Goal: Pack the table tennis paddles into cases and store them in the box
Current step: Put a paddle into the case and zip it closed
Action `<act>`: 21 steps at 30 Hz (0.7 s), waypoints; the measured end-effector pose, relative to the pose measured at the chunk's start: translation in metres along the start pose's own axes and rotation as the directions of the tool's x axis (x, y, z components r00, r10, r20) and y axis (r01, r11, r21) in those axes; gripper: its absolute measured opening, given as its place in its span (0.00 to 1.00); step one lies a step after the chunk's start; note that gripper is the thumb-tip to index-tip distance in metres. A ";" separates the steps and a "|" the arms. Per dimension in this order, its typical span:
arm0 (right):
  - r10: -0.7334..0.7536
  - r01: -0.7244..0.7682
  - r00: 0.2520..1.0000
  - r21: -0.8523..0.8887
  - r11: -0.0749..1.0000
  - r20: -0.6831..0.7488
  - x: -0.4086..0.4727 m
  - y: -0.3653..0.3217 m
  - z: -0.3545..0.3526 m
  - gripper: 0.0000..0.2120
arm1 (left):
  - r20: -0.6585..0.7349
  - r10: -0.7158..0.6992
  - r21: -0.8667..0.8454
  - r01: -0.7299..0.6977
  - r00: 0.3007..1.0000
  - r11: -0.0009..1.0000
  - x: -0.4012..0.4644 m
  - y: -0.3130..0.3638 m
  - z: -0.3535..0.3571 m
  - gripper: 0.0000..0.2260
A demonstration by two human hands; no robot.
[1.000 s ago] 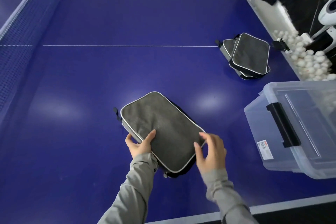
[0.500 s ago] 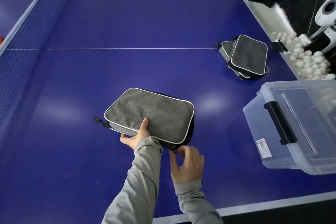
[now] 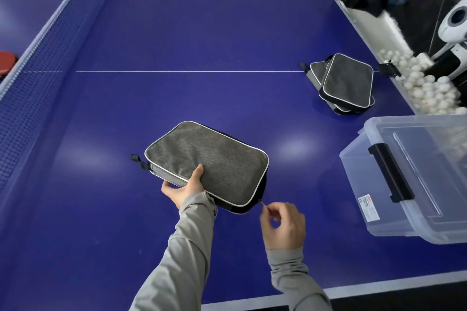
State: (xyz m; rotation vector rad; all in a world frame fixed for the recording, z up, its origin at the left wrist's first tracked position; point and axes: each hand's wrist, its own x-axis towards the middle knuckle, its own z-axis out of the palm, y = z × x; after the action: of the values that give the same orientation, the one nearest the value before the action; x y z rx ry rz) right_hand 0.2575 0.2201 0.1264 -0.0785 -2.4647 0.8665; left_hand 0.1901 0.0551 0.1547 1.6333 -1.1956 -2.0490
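Pinching the zipper pull (image 3: 262,203) at the near right corner of the grey case (image 3: 207,163), the right hand (image 3: 281,226) now sits off the corner, where half a second ago it was tucked under the near edge and a second ago it lay on the case's right side. The left hand (image 3: 185,188) grips the near left edge, thumb on top and fingers underneath, and has turned the case from a diagonal to lie crosswise. That suggests the zip is being worked around the corner; whether it is closing or opening I cannot tell, and no paddle shows inside.

The case rests on the blue bench (image 3: 202,33), towards its near edge. Further right lies a stack of 3 or so similar cases (image 3: 347,82), well apart from it. A clear plastic box (image 3: 414,179) with its lid on and a black latch stands at the right edge. A net (image 3: 38,58) runs along the left, with a red paddle (image 3: 6,64) beyond it. White balls (image 3: 427,86) are heaped off the bench's right side.
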 end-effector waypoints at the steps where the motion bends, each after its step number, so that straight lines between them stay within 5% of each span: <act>1: -0.005 0.005 1.000 -0.008 1.000 0.006 0.004 0.003 0.000 0.09 | 0.016 0.009 0.012 -0.009 1.000 1.000 0.000 0.001 -0.002 0.36; 10: 0.116 -0.116 0.993 0.020 0.993 0.036 0.056 0.024 0.002 0.09 | 0.226 0.038 0.141 -0.071 0.973 0.987 0.006 0.021 -0.019 0.33; 21: 0.125 -0.255 0.905 0.284 0.924 0.406 0.098 0.020 0.004 0.13 | 0.474 0.005 0.167 -0.095 0.881 0.981 0.011 0.040 -0.046 0.30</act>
State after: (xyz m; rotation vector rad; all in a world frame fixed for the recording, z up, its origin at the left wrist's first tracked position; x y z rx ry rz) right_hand 0.1684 0.2551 0.1563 -0.0372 -2.6515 1.4995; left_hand 0.2163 0.0030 0.1744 1.1771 -1.6075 -2.4496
